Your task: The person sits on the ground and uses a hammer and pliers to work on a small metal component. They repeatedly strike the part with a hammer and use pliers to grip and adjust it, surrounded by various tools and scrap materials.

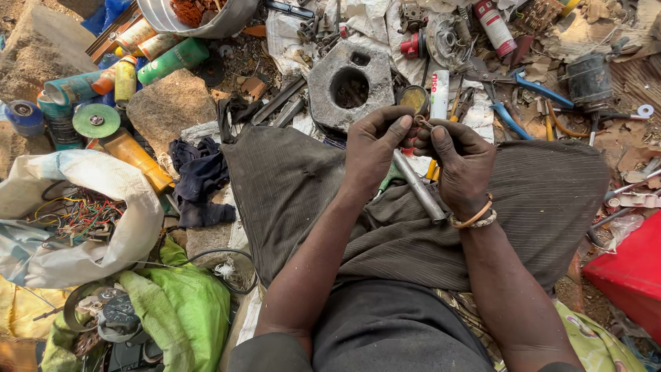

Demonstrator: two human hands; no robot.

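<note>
Warm daylight falls evenly over the scene, brightest along the upper right ground. Shadows are soft and short. The dark hands (420, 155) look underexposed against pale cloth. Focus is sharp at centre; the wide lens bends and softens the frame edges.

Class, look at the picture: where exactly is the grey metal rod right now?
In the head view, right of centre: the grey metal rod slants over the lap, gripped between the left hand and right hand.
</note>
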